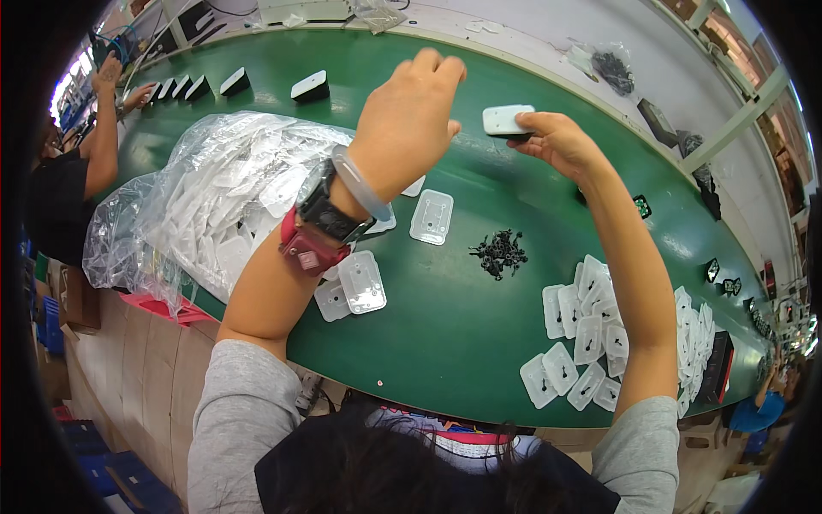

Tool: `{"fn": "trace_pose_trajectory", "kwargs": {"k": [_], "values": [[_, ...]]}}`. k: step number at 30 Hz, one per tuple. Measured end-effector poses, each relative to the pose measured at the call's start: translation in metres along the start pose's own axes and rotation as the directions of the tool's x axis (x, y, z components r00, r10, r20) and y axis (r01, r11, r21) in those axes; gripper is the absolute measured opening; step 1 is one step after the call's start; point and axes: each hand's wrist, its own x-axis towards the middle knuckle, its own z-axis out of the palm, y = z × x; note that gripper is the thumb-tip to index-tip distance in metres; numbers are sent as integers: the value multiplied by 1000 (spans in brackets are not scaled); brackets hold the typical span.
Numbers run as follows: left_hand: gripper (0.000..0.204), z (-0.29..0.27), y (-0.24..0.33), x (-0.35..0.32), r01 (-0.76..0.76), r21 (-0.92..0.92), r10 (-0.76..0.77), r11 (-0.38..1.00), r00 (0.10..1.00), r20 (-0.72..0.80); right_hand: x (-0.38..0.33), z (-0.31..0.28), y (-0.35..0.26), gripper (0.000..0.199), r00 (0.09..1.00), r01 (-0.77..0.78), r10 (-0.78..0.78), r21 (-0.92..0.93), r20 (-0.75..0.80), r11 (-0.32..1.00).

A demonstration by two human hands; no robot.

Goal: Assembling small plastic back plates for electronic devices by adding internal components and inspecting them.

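The fingers [524, 147] of the right hand [561, 147] pinch a white-topped black case [505, 117], thumb at its right end and the rest curled beneath, holding it up beyond the heap of small black pieces [499, 254]. The right wrist bends inward, and the right forearm [638, 257] slants up past the heap's right side. The left hand [407, 111] is raised beyond the heap and to its left, its back toward the camera, knuckles bent, thumb parted from the half-curled fingers; its palm side is hidden, so I cannot tell whether it grips anything. The left forearm [272, 304] leans up and inward, a red wristband [310, 248] on it. Left of the heap lie translucent covers [363, 281]; farther left is a clear bag [124, 231] full of white pieces. Right of the heap and nearer the person, more covers [589, 338] overlap. Beyond the heap, far left, similar cases [235, 82] line the green worktop [419, 343]
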Motion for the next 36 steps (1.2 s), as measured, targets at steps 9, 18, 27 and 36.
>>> {"fn": "trace_pose_trajectory", "kwargs": {"k": [9,18,27,36], "values": [[34,9,12,-21,-94,63,16,994,665,747,57,-11,47,33,981,-191,167,-361,-98,913],[33,34,14,-31,-152,-20,112,988,631,768,47,4,28,35,967,-246,150,-612,-205,751],[23,49,11,-35,-118,-143,185,983,630,755,-12,-2,-9,38,966,-74,-125,-703,-227,707],[14,17,17,-5,406,-499,119,766,673,730,-116,6,19,25,992,-13,-78,-714,-95,700]]}}
